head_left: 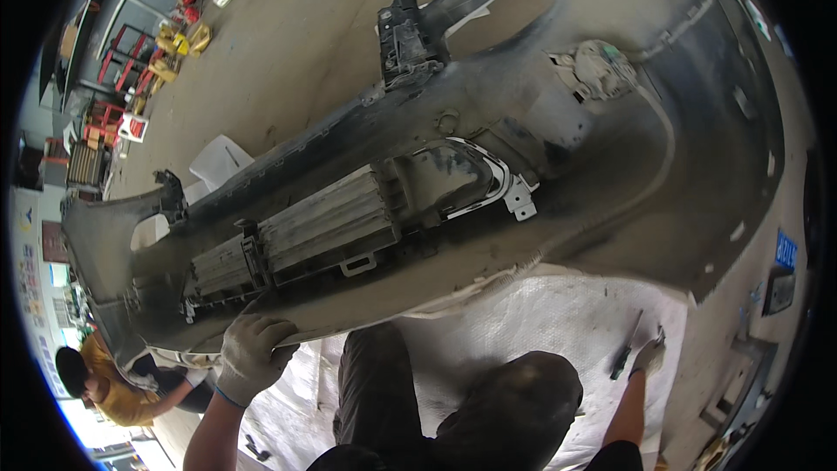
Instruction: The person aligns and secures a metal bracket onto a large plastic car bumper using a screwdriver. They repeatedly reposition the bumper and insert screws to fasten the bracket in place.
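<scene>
A large dark, dusty car bumper [488, 262] lies inner side up, stretching across the view in front of my knees. Slatted grey shutter panels [327, 218] sit along its middle, with a white metal bracket [520, 199] beside them. My left hand [255, 356], in a pale work glove, is closed on the bumper's near edge. At the right, my gloved right hand [648, 356] is low over the white sheet [540, 314], fingers curled at a small dark item too small to name. A screwdriver [622, 361] lies just left of that hand.
A co-worker in a yellow shirt [126, 392] bends at the bumper's left end. Red racks and yellow items [179, 39] stand at the far left. A dark metal frame [741, 384] and a blue-topped box [783, 253] are on the right floor. A small black object [255, 449] lies near my left forearm.
</scene>
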### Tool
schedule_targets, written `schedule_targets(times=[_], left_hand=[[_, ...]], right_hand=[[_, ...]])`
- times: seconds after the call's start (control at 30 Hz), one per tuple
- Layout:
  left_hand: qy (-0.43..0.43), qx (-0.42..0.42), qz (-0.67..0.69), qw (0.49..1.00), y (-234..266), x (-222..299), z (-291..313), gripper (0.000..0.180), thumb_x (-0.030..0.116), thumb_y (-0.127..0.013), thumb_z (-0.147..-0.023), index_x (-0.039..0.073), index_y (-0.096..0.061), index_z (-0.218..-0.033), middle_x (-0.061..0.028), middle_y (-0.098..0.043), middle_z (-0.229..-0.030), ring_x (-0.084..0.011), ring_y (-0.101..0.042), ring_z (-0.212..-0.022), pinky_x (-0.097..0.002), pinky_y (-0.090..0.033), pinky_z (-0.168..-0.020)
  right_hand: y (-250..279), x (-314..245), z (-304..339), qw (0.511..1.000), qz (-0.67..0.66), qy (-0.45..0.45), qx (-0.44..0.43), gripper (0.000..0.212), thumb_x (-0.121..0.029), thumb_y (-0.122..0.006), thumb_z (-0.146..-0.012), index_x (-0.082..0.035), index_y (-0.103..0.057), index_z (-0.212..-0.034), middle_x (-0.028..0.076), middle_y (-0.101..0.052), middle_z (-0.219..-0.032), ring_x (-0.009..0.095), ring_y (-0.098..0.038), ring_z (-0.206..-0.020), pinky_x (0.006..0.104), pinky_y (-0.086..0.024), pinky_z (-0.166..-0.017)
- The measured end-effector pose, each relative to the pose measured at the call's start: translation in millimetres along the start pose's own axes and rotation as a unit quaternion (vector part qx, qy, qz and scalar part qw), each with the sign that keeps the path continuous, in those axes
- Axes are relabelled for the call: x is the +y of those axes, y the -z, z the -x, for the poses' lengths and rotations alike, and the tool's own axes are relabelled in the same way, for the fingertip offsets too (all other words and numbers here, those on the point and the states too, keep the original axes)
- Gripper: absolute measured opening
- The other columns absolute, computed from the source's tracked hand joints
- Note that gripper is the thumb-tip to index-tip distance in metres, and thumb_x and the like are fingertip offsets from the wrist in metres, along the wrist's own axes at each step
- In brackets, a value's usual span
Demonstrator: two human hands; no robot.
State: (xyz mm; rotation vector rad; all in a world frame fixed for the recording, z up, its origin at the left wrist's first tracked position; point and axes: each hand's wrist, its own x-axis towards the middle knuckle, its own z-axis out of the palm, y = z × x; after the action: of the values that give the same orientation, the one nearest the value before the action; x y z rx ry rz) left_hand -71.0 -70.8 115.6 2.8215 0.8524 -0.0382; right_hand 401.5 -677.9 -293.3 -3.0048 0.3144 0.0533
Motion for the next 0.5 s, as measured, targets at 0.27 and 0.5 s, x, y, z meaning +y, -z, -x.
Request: schedule_targets(times=[0.27, 0.5], left_hand=[[0.024, -0.004, -0.015, 1.000, 1, 0, 2, 0.020, 0.012, -0.077, -0.069, 0.011, -0.070, -0.087, -0.0066, -0.073, -0.087, -0.0314, -0.068, -0.078, -0.0436, -0.053, -0.072], [-0.003, 0.015, 0.005, 1.000, 1, -6, -2, 0.016, 0.016, -0.077, -0.074, 0.011, -0.069, -0.087, -0.0059, -0.073, -0.087, -0.0300, -0.067, -0.076, -0.0441, -0.051, -0.069]], right_hand=[[57, -74, 120, 0.970, -0.229, 0.030, -0.081, 0.013, -0.016, -0.059, -0.096, -0.003, -0.059, -0.096, 0.013, -0.062, -0.083, 0.024, -0.057, -0.076, 0.0398, -0.050, -0.074], [173, -148, 84, 0.903, -0.422, -0.014, -0.077, 0.010, -0.013, -0.057, -0.098, -0.004, -0.062, -0.100, 0.002, -0.056, -0.073, 0.009, -0.046, -0.058, 0.0273, -0.039, -0.052]])
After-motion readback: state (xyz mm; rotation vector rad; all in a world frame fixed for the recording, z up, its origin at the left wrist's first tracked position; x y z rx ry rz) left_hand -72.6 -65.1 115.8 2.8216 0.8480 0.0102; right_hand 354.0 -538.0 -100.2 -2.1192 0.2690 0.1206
